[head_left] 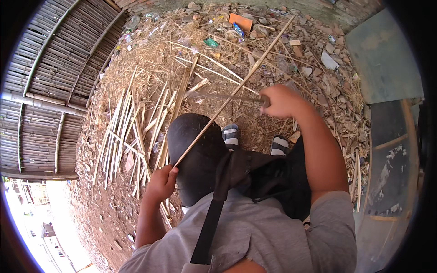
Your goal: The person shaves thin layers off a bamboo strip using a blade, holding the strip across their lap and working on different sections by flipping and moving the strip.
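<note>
My left hand [161, 182] grips the near end of a long thin bamboo strip [236, 88] that slants up and away to the right over the ground. My right hand [282, 101] is closed around the handle of a long dark blade [223, 96]. The blade lies across the strip about midway, pointing left. A black rounded pad [195, 150] covers my left knee under the strip. My two sandalled feet [255, 141] rest on the dirt below the blade.
Several split bamboo strips [132, 127] lie in a pile on the ground to the left. A woven bamboo wall [50, 82] stands at the far left. Shavings, stones and litter [236, 27] cover the ground ahead. A grey panel [382, 54] and a curved wooden frame [391, 150] stand at right.
</note>
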`<state>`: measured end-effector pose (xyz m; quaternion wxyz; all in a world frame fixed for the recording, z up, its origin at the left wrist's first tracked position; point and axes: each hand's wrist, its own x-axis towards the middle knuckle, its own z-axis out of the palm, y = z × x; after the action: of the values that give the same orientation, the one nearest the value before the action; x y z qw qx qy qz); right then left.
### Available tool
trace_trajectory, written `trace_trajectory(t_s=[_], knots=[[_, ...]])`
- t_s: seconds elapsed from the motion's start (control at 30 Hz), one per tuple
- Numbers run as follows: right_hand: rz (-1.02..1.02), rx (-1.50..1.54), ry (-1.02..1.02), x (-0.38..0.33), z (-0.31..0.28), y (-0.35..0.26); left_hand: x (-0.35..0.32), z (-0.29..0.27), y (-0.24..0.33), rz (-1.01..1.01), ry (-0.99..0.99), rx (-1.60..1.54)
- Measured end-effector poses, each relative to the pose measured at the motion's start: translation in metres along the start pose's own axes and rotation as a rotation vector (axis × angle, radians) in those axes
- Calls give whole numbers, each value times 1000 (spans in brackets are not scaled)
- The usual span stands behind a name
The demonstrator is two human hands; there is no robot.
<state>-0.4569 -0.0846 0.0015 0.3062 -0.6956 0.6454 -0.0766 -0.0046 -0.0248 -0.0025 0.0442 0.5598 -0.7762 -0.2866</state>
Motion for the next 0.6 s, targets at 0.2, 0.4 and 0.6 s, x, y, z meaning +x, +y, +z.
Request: trace_trajectory(t_s=[0.2,0.4,0.6], knots=[[154,88,398,0,4,43,3,-2,3,8,-8,10],[-6,-45,29,-7,13,-16,0,-5,7,-7,-9,31],[42,85,76,7,4,37,0,7,-1,16,43,91]])
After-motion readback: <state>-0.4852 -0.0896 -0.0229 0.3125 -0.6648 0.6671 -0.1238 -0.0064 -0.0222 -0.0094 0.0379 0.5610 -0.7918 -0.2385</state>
